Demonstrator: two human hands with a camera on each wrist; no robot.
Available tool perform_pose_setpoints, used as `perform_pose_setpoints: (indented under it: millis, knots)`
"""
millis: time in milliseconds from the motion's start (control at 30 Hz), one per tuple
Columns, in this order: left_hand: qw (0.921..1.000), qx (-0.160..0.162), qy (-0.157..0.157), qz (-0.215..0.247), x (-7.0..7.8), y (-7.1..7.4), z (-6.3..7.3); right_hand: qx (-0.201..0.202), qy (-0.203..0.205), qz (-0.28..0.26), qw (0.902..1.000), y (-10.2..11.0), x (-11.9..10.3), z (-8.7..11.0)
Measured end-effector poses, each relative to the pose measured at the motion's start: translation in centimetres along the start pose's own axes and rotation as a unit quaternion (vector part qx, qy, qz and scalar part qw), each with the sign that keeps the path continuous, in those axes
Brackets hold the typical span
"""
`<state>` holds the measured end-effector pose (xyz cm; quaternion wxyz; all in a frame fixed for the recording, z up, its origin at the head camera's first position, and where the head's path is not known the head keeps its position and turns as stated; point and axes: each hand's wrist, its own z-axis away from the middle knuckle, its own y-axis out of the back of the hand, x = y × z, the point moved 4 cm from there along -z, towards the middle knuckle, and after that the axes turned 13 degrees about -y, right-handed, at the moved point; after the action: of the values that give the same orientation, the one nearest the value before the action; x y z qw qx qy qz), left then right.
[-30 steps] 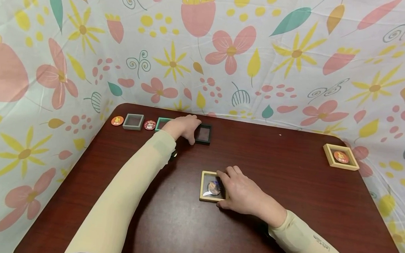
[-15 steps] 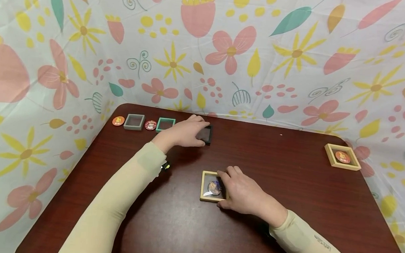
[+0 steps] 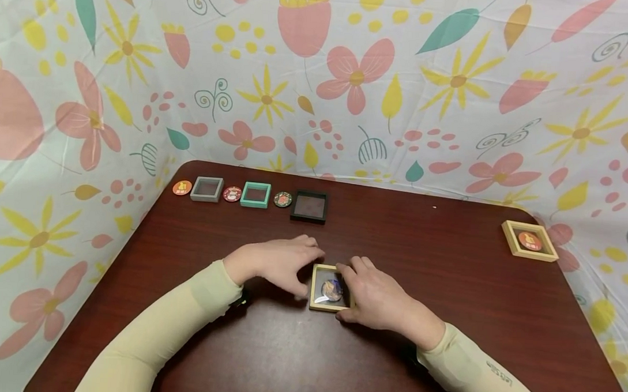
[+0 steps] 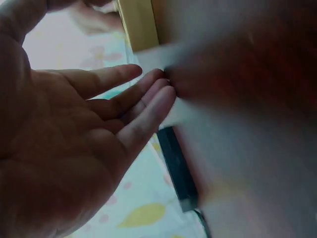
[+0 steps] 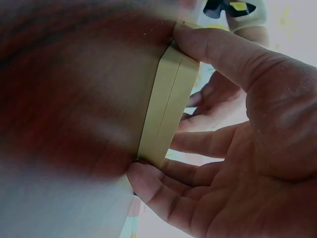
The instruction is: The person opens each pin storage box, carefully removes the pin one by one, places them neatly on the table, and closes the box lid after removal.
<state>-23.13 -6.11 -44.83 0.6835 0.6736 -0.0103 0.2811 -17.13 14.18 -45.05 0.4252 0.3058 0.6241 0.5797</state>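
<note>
A pale yellow display frame point(image 3: 316, 288) with a clear window and a round, dark blue and orange badge point(image 3: 332, 290) inside lies on the brown table. My right hand point(image 3: 378, 296) grips its right side, thumb at the near edge and fingers at the far edge. In the right wrist view, the side of the frame point(image 5: 166, 106) shows between thumb and fingertips. My left hand point(image 3: 277, 267) is at the frame's left side, thumb and fingers spread apart and holding nothing. The left wrist view shows its open palm point(image 4: 64, 129), with the yellow frame's edge point(image 4: 138, 25) above.
Along the back left of the table point(image 3: 267, 356) lie an orange badge point(image 3: 181, 188), a grey frame point(image 3: 207, 189), a red badge point(image 3: 232, 194), a teal frame point(image 3: 255, 204), a dark badge point(image 3: 283, 199) and a black frame point(image 3: 308, 220). A wooden-coloured frame with an orange badge point(image 3: 530, 241) lies far right.
My left hand has left the black frame at the back and come nearer, to the left side of the yellow frame. The right hand and its frame have stayed in place.
</note>
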Motion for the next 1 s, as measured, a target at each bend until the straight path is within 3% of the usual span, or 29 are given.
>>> perform_pose_setpoints:
  millis: [233, 467, 767, 1000]
  knots:
    - [0.9977, -0.016, -0.011, -0.065, 2.7, -1.3, -0.4, -0.005, -0.002, -0.001, 1.0, -0.1, 0.0, 0.0]
    - [0.9841, -0.019, 0.008, -0.176, 3.9, -2.4, -0.9, 0.002, 0.007, 0.002, 1.0, -0.1, 0.0, 0.0]
    - [0.9753, -0.011, 0.038, -0.217, 4.7, -2.9, -1.4, 0.004, 0.036, 0.014, 0.9993, -0.1, 0.0, 0.1]
    - [0.9667, -0.023, 0.043, -0.251, 5.3, -3.0, -1.6, 0.039, 0.065, 0.054, 0.9957, -0.5, -0.5, 0.3]
